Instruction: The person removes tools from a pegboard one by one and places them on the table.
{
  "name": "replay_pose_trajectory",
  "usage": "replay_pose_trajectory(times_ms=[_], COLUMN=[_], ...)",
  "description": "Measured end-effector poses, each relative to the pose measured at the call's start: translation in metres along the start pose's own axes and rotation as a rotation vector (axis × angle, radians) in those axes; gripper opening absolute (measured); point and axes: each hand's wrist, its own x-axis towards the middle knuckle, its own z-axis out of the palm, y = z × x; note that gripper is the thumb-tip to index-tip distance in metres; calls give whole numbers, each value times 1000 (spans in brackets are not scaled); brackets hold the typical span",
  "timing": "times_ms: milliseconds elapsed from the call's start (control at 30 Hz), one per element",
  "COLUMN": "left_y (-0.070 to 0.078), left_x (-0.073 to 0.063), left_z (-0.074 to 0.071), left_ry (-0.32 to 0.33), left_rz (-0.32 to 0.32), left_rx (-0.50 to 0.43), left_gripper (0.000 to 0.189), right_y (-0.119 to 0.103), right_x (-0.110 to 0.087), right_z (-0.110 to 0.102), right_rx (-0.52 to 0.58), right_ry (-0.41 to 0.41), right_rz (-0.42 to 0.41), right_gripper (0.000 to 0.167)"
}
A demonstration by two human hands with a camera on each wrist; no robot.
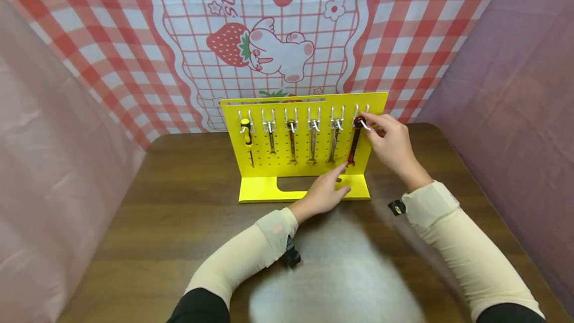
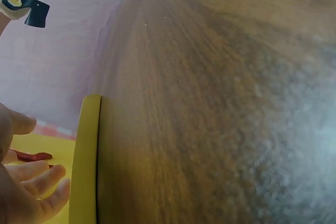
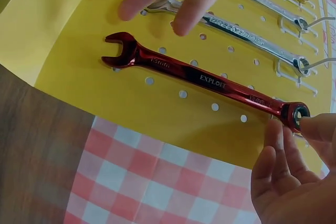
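Observation:
A red combination wrench (image 1: 355,144) hangs at the far right of a yellow pegboard (image 1: 269,169), its ring end up at a white hook. My right hand (image 1: 394,144) pinches that ring end between thumb and fingers. In the right wrist view, the wrench (image 3: 202,78) lies along the board with its open jaw at the far end. My left hand (image 1: 324,194) is low before the board, fingers extended near the wrench's lower end. Those left fingers (image 3: 202,1) show beside the open jaw in the right wrist view. The left wrist view catches the hand (image 2: 26,198) only partly.
Silver wrenches (image 1: 313,144) hang on the neighbouring hooks, and a yellow-and-black screwdriver (image 1: 247,133) hangs at the far left. The board's yellow base (image 1: 257,191) stands on a brown wooden table (image 1: 188,193). A red-checked cloth (image 1: 287,14) hangs close behind.

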Motion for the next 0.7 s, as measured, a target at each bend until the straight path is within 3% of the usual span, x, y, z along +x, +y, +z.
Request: replay_pose_trajectory(times_ms=[333, 700], left_y=[-5, -5], left_x=[7, 9], left_z=[5, 9], left_ry=[-12, -21], left_rz=[-38, -79], left_rx=[-21, -22], left_gripper=[74, 73], right_y=[-4, -3], right_x=[5, 10], right_z=[-1, -2], right_rx=[73, 39], right_ry=[-61, -39], right_rz=[96, 111], right_gripper=[28, 22])
